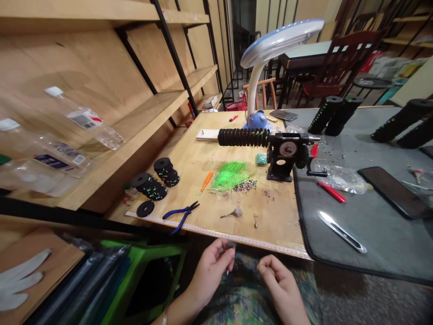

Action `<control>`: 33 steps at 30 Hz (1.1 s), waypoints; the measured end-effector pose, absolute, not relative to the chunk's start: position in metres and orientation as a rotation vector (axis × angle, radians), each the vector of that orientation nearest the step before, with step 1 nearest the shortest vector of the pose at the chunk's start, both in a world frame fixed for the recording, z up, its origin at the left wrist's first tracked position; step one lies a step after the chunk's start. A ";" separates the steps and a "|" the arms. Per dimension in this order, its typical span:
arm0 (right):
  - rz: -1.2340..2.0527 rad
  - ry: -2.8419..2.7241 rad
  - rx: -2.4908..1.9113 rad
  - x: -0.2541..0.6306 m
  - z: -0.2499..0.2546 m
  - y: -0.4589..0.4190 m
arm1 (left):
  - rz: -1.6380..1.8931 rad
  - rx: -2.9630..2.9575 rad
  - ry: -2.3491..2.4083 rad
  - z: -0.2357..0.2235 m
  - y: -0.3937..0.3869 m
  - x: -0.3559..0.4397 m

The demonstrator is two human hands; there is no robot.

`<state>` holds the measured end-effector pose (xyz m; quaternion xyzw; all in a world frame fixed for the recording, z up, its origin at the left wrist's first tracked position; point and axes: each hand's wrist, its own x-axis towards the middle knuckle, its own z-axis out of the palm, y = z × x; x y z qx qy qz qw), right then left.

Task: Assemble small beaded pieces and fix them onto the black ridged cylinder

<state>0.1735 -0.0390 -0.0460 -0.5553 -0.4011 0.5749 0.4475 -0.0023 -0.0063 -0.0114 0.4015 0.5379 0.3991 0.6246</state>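
Note:
My left hand is below the table's near edge, over my lap, its fingers pinched round a small dark tuft I cannot name. My right hand is beside it, fingers curled in a loose fist; what it holds, if anything, is hidden. On the wooden table above them lie blue-handled pliers, a bundle of green strands, a pile of coloured beads, an orange-handled tool and a small feathery piece.
A black hand-crank winder carries a rod of black discs. Black foam discs lie left. A desk lamp stands behind. A grey mat holds a phone, red tool, metal tweezers. Wooden shelves with plastic bottles stand left.

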 end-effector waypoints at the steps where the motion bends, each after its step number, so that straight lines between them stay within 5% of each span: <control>1: 1.437 -0.959 -1.384 0.173 -0.044 -0.038 | 0.895 0.912 1.227 -0.012 -0.008 -0.002; 33: 1.403 -1.247 -1.453 0.167 -0.040 -0.042 | 0.725 1.082 1.288 -0.027 -0.018 0.009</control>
